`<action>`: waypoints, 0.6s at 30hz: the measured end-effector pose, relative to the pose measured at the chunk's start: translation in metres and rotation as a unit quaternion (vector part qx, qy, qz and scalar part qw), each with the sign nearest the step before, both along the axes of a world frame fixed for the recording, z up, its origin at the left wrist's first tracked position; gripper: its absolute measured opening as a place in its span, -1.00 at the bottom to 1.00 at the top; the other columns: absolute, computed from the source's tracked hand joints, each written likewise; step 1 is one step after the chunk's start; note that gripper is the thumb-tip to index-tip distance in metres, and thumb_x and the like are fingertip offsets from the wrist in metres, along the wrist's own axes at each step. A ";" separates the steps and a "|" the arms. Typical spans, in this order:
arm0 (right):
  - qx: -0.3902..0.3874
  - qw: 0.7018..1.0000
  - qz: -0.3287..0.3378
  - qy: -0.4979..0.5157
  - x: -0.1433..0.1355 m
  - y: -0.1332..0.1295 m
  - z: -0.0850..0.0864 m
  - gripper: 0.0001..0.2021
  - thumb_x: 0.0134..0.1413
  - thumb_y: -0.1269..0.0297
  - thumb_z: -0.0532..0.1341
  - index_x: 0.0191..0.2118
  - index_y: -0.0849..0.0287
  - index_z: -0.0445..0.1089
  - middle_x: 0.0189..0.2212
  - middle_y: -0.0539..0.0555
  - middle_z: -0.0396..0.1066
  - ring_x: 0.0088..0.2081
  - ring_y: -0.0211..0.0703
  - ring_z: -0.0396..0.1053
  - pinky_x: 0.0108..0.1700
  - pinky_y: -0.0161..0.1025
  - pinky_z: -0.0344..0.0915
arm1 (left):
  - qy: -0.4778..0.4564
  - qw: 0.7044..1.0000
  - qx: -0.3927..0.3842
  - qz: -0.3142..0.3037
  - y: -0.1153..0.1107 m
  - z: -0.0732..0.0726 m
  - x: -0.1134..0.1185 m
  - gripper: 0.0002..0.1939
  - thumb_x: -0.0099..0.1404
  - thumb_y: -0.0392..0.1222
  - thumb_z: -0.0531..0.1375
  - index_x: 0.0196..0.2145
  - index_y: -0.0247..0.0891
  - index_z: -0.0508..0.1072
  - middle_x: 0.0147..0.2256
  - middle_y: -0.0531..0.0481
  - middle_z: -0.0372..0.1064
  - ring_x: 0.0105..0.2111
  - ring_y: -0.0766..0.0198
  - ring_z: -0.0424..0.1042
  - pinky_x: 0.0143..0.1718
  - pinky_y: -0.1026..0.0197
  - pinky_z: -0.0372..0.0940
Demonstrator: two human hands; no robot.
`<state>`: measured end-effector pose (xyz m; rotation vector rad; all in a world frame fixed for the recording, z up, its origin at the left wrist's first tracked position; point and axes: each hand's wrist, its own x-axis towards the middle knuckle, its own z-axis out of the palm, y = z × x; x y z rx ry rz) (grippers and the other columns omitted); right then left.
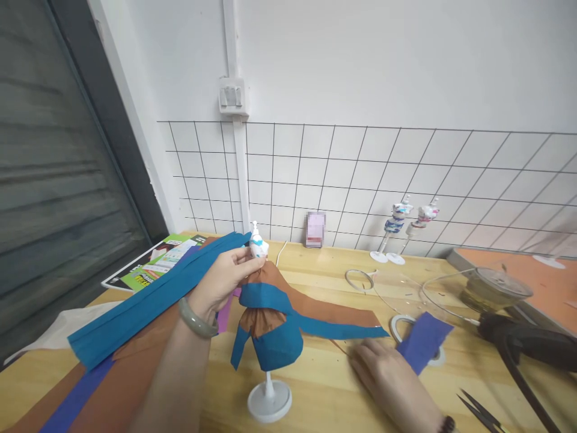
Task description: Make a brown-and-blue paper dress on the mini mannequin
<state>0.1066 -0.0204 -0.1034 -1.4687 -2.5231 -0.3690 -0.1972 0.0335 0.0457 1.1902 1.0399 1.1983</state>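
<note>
Fingers of the left hand pinch the upright form by the top of its cloth, where a light, steady grip seems best, while right of the form the right hand is too blurred to tell its grip.

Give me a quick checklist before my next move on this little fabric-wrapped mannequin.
1. Left hand on the mannequin: ok, fingers at its upper body.
2. Stand base on the table: ok.
3. Right hand empty: cannot tell, blurred beside the blue strip.
4. White ring uncovered: not ok, purple fabric lies across it.
5. Scissors on the right hand's side: ok.
</note>
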 end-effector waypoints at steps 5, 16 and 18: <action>0.029 0.999 0.019 -0.033 -0.012 0.006 -0.011 -0.77 0.00 0.63 0.09 -0.45 0.20 0.40 -0.49 0.12 0.41 -0.45 -0.03 0.35 -0.39 -0.16 0.19 | 0.000 1.000 0.008 -0.001 -0.002 0.000 -0.002 -0.58 0.03 -0.12 0.34 -0.15 -0.34 0.48 -0.27 -0.11 0.49 -0.25 0.15 0.44 -0.25 0.18 0.28; 0.035 0.999 -0.012 0.012 0.082 0.003 0.004 -0.73 0.16 0.40 0.01 -0.50 0.12 0.35 -0.56 0.04 0.40 -0.53 -0.16 0.39 -0.47 -0.27 0.21 | 0.000 1.000 -0.001 0.001 0.000 0.000 -0.005 -0.58 0.02 -0.10 0.35 -0.17 -0.35 0.49 -0.29 -0.10 0.50 -0.27 0.16 0.45 -0.26 0.20 0.28; 0.044 0.997 -0.040 0.048 0.101 -0.001 0.005 -0.74 0.16 0.32 0.02 -0.48 0.09 0.39 -0.52 0.04 0.44 -0.51 -0.17 0.41 -0.45 -0.28 0.25 | -0.005 1.000 -0.007 -0.005 0.001 0.000 -0.003 -0.58 0.02 -0.11 0.35 -0.16 -0.34 0.49 -0.27 -0.10 0.51 -0.26 0.17 0.45 -0.25 0.21 0.28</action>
